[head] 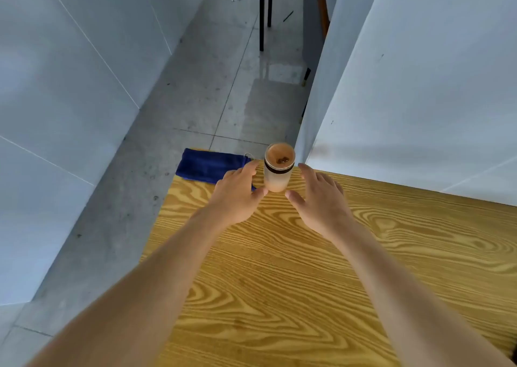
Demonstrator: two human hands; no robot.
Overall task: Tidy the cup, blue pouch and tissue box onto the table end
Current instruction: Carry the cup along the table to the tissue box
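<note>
A frosted cup (277,168) with a dark band and brownish contents stands upright at the far end of the wooden table (307,268). The blue pouch (208,166) lies flat to its left, at the table's far left corner, partly over the edge. My left hand (237,193) hovers just left of the cup, fingers spread, partly covering the pouch's near right corner. My right hand (319,198) is just right of the cup, fingers apart. Neither hand grips the cup. No tissue box is in view.
A white wall (419,86) rises right behind the table's far edge on the right. Grey tiled floor (209,86) drops away to the left and beyond. Black chair legs (263,16) stand far back on the floor.
</note>
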